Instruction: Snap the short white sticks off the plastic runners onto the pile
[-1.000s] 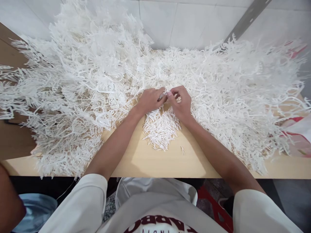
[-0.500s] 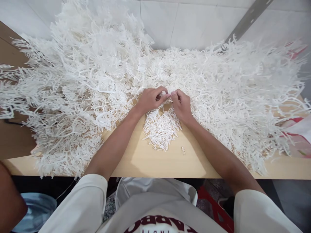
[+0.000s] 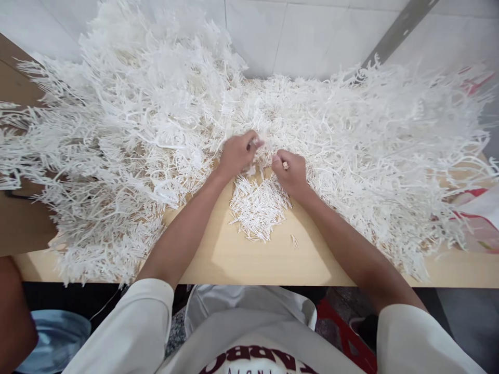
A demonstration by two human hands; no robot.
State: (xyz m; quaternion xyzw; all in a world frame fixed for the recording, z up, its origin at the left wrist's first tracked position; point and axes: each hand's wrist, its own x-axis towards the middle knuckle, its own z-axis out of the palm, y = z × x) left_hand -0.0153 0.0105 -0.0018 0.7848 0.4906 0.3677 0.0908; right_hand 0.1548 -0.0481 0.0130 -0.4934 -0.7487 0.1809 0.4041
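Observation:
My left hand (image 3: pixel 237 154) is closed in a pinch at the near edge of the white heap. White branched plastic shows at its fingertips, slightly smeared by motion, and partly blends with the heap behind. To its right and a little lower, my right hand (image 3: pixel 291 174) is curled into a fist, with the ends of a small bundle of thin white sticks (image 3: pixel 286 165) poking out of it. The two hands are apart. Just below and between them, a small pile of short white sticks (image 3: pixel 260 210) lies on the table.
Tall tangled heaps of white branched plastic pieces spread over the left (image 3: pixel 148 109) and right (image 3: pixel 374 150) of the wooden table (image 3: pixel 265 265). A few loose sticks (image 3: pixel 293 241) lie near the front. A cardboard box (image 3: pixel 27 218) stands left; a red-and-white bag (image 3: pixel 477 223) lies right. Another person's limb (image 3: pixel 15 317) shows lower left.
My hands have come apart from their touching fingertips. The left moved slightly up and left; the right lowered a little and turned, so the stick ends in its fist now show.

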